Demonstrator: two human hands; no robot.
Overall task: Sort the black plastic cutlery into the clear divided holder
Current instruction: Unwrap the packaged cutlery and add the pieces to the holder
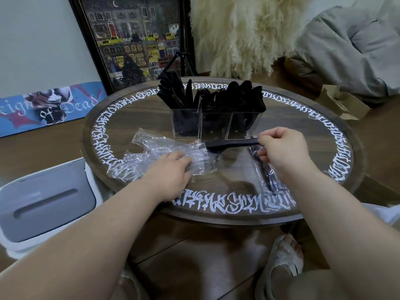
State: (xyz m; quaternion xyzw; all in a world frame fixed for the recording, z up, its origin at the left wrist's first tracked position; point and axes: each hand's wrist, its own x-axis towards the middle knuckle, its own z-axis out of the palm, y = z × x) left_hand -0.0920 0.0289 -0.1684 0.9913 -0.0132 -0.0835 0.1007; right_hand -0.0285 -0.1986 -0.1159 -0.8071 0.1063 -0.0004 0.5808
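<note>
One black spoon (pixel 229 144) is pinched in the right hand (pixel 283 150), pulled from the wrapper (pixel 164 156) the left hand (pixel 171 172) holds down; next it likely goes up to 12 o'clock, into the clear holder (pixel 214 124).

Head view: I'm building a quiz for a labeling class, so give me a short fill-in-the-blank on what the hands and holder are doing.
1. The right hand pinches a black ____ by its handle.
2. The left hand rests on crumpled clear ____.
3. The clear divided holder has ____ compartments.
4. The holder stands on a round ____.

Missing words: spoon; plastic wrappers; three; table.
</note>
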